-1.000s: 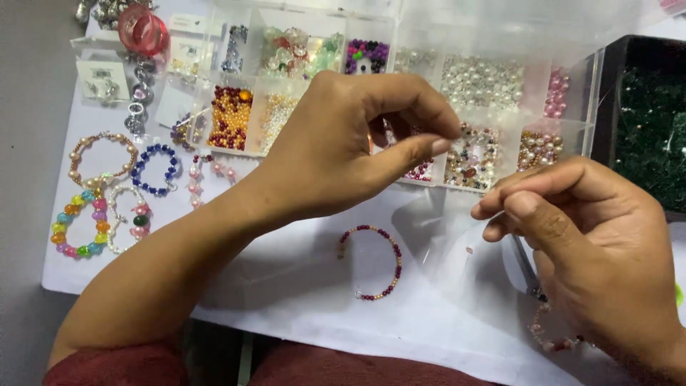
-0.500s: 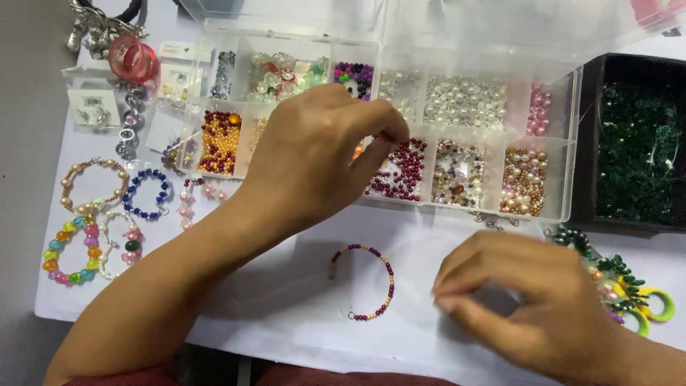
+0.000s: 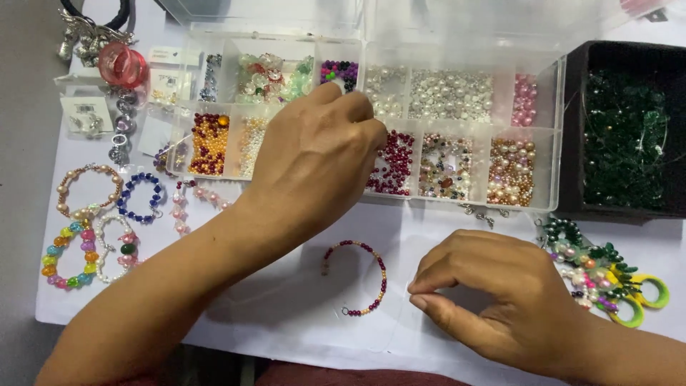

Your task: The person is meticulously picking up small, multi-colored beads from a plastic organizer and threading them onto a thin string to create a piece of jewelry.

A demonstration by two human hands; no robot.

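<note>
Beads in many colours are filling a clear compartment box (image 3: 550, 143) lying at the far side of the white table (image 3: 286, 314). Over the box's middle, the left hand (image 3: 314, 154) is reaching with its fingers curled down into the near-row compartment of dark red beads (image 3: 396, 161); whether it is gripping a bead cannot be told, since the fingertips are hidden. Nearer and to the right, the right hand (image 3: 493, 293) is resting on the table with thumb and forefinger pinched together; what is between them is too fine to make out. Between the two hands, a partly strung bracelet (image 3: 357, 275) of dark red and gold beads is lying in an open curve on the table, touching neither hand. At the left, several finished bracelets (image 3: 89, 221) are lying side by side. To the right of the box, a black tray of green beads (image 3: 622, 136) is standing, and near it a pair of yellow-green handled scissors (image 3: 639, 297) is lying beside a green beaded piece.
</note>
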